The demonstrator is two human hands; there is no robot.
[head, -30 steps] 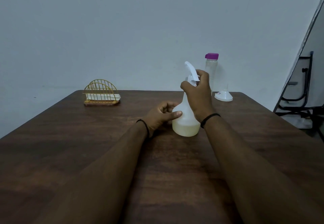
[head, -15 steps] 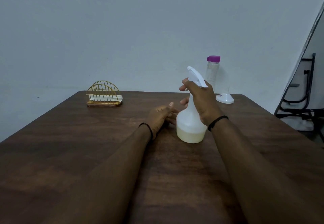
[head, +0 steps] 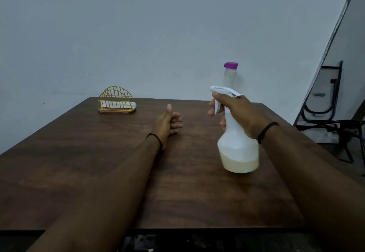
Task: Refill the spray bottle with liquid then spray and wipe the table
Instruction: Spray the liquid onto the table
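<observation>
The spray bottle (head: 238, 149) is now hanging in the air at the right of centre of the frame, where half a second ago it was standing on the table (head: 98, 169) with the left hand (head: 166, 122) right beside its base. The right hand (head: 235, 113) is carrying it by the neck, and the nozzle is pointing toward the left of the frame, level with the far table edge. A band of pale yellowish liquid is sitting in the bottom of the bottle, and the trigger head is seated on top, so I am judging the refill finished and the spraying about to begin (no mist is showing yet).

The right hand is clamped around the neck just under the trigger head, with the forefinger curling over the front toward the trigger; whether it is pressing I cannot tell. The left hand is lying loosely half-curled on the wood at the centre of the frame, thumb up, holding nothing and well apart from the bottle.

In the upper left part of the table, the gold wire napkin holder (head: 116, 101) is standing with white napkins in it, presumably the wiping material. Behind the bottle, the clear bottle with a purple cap (head: 230, 74) is standing at the far edge, looking close to empty.
</observation>
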